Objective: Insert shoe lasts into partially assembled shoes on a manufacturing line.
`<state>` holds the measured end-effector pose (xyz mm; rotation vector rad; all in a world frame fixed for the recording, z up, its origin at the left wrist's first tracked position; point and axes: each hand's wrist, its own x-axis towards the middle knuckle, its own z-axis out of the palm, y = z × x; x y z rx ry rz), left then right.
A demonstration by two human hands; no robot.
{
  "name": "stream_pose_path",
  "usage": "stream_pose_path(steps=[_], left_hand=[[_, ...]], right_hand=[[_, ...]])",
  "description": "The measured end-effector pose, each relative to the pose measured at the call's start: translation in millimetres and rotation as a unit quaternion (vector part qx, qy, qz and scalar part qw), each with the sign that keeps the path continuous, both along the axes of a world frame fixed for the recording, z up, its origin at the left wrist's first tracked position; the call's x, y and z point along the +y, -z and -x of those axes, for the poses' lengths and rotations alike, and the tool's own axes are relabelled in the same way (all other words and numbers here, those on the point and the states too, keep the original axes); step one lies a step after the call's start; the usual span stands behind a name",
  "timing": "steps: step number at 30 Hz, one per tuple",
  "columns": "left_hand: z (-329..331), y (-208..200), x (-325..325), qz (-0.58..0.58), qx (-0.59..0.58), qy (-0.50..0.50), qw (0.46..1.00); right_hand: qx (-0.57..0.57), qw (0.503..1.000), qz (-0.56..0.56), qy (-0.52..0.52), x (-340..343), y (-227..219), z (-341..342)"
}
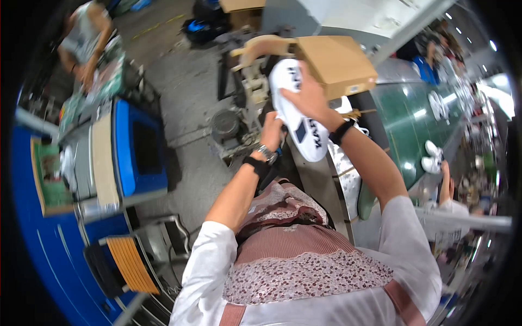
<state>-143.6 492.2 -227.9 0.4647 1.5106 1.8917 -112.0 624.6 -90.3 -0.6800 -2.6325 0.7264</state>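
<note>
White low-top sneaker with dark side panel [299,117] held up in front of chest, above edge of grey metal bench [318,179]; right hand [305,98] grip clenched over sneaker's upper, palm down; left hand [272,133] grasping sneaker's lower end from below, fingers partly hidden; brown cardboard box [337,62] just behind sneaker; green conveyor belt [418,114] to right, white shoes [433,157] on it; blue bin [138,149] well left; second person [84,38] far left.

Brown cardboard box [336,62] above green conveyor belt [418,117]; blue plastic crate [138,149] and orange ribbed pad [130,264] left.
</note>
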Motion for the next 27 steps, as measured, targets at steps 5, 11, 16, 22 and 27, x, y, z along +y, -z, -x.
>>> stream_pose_path(steps=[5,11,16,22,27], left_hand=[[3.0,30.6,-11.3,-0.21,-0.287,0.038,0.934],[-7.3,47.9,-38.2,-0.123,-0.253,0.009,0.96],[-37.7,23.1,-48.5,-0.197,-0.438,0.09,0.873],[-26.2,-20.0,-22.9,-0.156,-0.363,0.016,0.918],[-6.2,30.1,-11.2,-0.19,-0.336,-0.008,0.922]], right_hand=[[-0.13,0.989,-0.044,-0.057,-16.3,15.5,51.3],[0.016,1.0,0.017,-0.009,-39.7,11.2,1.0],[0.041,0.999,0.025,-0.012,-37.4,14.6,-9.0],[0.101,0.993,0.032,0.045,-46.7,16.5,-18.6],[0.156,0.986,0.018,0.053,-54.1,12.9,-23.0]])
